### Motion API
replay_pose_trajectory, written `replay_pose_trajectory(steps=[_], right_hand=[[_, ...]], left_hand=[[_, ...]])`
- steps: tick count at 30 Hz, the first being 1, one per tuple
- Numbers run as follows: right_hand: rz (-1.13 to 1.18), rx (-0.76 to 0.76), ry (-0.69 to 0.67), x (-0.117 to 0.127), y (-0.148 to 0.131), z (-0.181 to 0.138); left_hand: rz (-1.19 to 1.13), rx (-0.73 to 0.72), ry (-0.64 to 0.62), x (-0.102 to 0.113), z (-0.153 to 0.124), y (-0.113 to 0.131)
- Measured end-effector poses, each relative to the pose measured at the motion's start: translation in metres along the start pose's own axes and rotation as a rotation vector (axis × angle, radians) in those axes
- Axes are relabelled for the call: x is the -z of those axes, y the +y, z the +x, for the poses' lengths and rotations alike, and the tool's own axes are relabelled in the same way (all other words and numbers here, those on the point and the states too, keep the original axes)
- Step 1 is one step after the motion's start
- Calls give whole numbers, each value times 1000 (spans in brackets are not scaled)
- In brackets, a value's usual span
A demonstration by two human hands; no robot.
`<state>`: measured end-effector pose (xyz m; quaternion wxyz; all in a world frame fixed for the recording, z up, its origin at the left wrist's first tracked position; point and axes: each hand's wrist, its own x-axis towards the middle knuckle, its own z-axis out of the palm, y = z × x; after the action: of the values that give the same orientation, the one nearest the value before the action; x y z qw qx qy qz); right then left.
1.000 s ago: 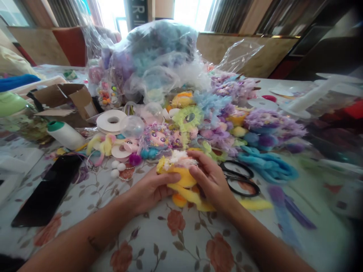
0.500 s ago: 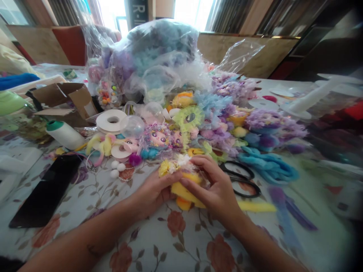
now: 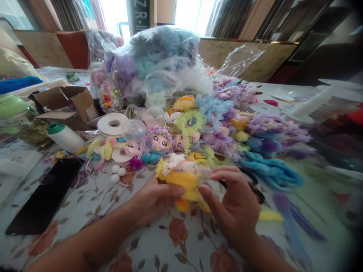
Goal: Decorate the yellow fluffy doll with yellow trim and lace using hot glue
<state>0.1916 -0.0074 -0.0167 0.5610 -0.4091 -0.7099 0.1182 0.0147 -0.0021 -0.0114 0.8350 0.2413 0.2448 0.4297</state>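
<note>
While the left hand [image 3: 155,196] is closed on a fuzzy yellow toy [image 3: 184,181], its thumb presses on the front. The toy is held up near the middle, over the tabletop [image 3: 159,253] with its flower cloth. It has fluffy white stuff on top and a round orange bit at the bottom. The right hand [image 3: 238,207] is just beside the toy, with its thumb and fingers apart. I cannot tell if the thumb touches the toy.

Behind the right hand are black scissors [image 3: 260,195], partly hidden, and a bunch of fuzzy blue strips [image 3: 272,170]. A yellow strip [image 3: 270,215] pokes out to the right of that hand.

Just past the toy sits a doll head [image 3: 161,141] with big purple eyes. To its left are a purple pom-pom [image 3: 136,163], small white balls [image 3: 115,178] and a white ribbon roll [image 3: 104,124]. A big clear bag [image 3: 167,41] stands at the back.
</note>
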Motion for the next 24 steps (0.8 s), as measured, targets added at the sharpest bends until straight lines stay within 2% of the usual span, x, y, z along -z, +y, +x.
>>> replay_pose_trajectory(steps=[3,5,8,12,15,18,20,24], right_hand=[[-64,87,-138,-2,-2,-2],[-106,55,-197,-5,-2,-2],[-93,-99,-237,-9,-1,-3],[59,-380,-328,-9,1,-4],[96,-448,-320,-6,0,-1],[113,-388,-290,-3,-4,3],[84,-279,-269,-2,-9,4],[-164,208,-199,-6,-12,-2]], left_hand=[[-34,-21,46,1,1,4],[-34,-63,99,1,1,5],[8,-113,191,1,3,5],[72,-143,242,4,5,4],[89,-172,258,7,6,4],[75,-189,252,8,7,6],[75,-185,247,8,7,7],[52,-163,255,6,7,7]])
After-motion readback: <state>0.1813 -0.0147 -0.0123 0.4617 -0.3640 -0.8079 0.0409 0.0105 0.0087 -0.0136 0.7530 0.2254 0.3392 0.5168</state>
